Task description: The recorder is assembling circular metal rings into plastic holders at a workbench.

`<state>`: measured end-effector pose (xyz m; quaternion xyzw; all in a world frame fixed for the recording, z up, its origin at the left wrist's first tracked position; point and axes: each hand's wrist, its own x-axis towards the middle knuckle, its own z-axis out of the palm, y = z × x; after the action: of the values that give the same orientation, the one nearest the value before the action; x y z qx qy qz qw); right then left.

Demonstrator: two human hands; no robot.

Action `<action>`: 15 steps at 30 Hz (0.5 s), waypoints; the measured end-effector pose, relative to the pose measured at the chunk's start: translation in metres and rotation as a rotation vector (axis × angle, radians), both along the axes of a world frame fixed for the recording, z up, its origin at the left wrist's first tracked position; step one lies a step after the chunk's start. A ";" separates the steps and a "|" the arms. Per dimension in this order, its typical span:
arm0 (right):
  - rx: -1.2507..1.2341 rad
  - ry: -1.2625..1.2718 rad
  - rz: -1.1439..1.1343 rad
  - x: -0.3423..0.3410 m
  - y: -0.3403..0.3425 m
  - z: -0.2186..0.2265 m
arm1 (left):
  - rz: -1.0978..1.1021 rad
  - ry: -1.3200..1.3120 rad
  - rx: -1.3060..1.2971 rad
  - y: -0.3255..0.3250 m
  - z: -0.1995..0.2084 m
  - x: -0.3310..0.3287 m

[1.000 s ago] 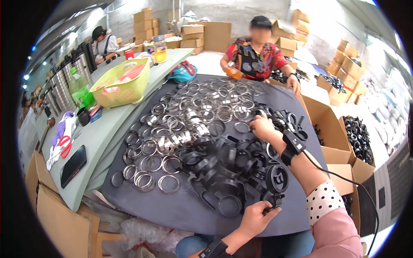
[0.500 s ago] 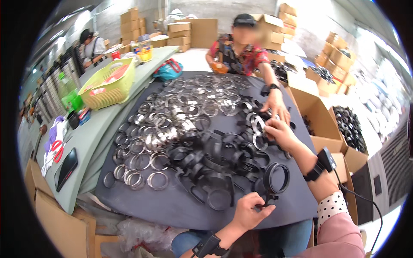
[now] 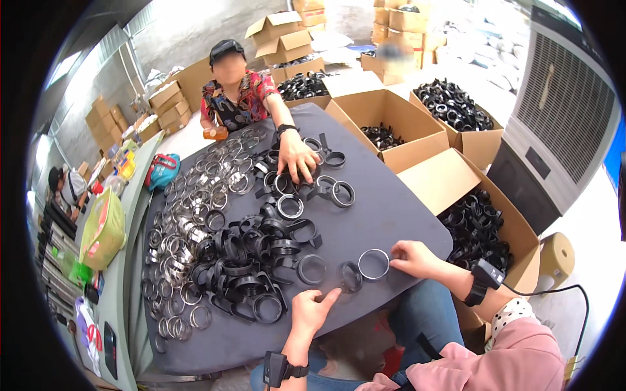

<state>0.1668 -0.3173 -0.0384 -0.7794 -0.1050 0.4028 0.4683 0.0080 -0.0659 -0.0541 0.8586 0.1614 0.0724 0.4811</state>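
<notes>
My left hand (image 3: 311, 314) is closed near the front edge of the dark table, its thumb toward a black ring (image 3: 350, 277) that stands tilted at the thumb tip. The exact grip on that ring is blurred. My right hand (image 3: 416, 259) pinches the right side of a thin metal ring (image 3: 373, 264) with a pale inner rim. The two rings are held side by side, almost touching. Left of them lies a heap of black ring clamps (image 3: 251, 260) with tabs. Beyond it, many loose silver metal rings (image 3: 186, 228) cover the table's left side.
Across the table (image 3: 385, 215), a co-worker's hand (image 3: 298, 158) rests on black clamps. Open cartons (image 3: 417, 137) of black parts stand along the right, beside a grey air cooler (image 3: 554, 111). A green side table (image 3: 130, 260) on the left carries a yellow-green basket (image 3: 104, 228).
My view has turned to the right. My right hand has come back from the far pile with a metal ring, toward the black ring by my left hand. The co-worker's hand remains among the clamps.
</notes>
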 end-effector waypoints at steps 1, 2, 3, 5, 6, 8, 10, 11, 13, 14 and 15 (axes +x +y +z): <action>-0.029 -0.518 0.159 -0.005 -0.002 0.002 | 0.024 0.016 0.024 0.000 -0.001 -0.001; -0.063 -1.037 0.319 -0.008 -0.003 0.002 | 0.050 0.033 0.046 0.001 -0.001 -0.001; 0.082 -1.062 0.409 -0.002 -0.001 -0.006 | 0.052 0.016 0.065 0.001 -0.001 -0.001; 0.040 -1.134 0.491 -0.002 0.008 -0.012 | 0.030 0.007 0.103 0.000 0.002 -0.001; -0.002 -1.209 0.582 -0.001 0.013 -0.014 | 0.017 -0.007 0.139 -0.002 0.004 0.001; 0.018 -1.155 0.619 0.000 0.021 -0.010 | -0.005 0.033 0.133 -0.004 0.010 0.002; -0.044 -1.385 0.629 -0.007 0.018 0.001 | -0.017 -0.076 0.244 -0.004 0.000 0.001; -0.040 -1.558 0.587 -0.012 0.015 0.005 | -0.024 -0.075 0.240 -0.004 -0.003 0.000; -0.049 -1.670 0.549 -0.019 0.007 0.010 | -0.098 -0.171 0.246 -0.004 -0.006 0.000; -0.051 -1.787 0.512 -0.021 0.003 0.012 | -0.107 -0.171 0.241 -0.005 -0.008 0.001; -0.062 -1.784 0.508 -0.022 -0.001 0.014 | -0.100 -0.178 0.219 -0.006 -0.010 0.002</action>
<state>0.1446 -0.3184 -0.0245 -0.7665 -0.5834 -0.2527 0.0909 0.0103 -0.0720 -0.0640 0.9031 0.0664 0.1416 0.3999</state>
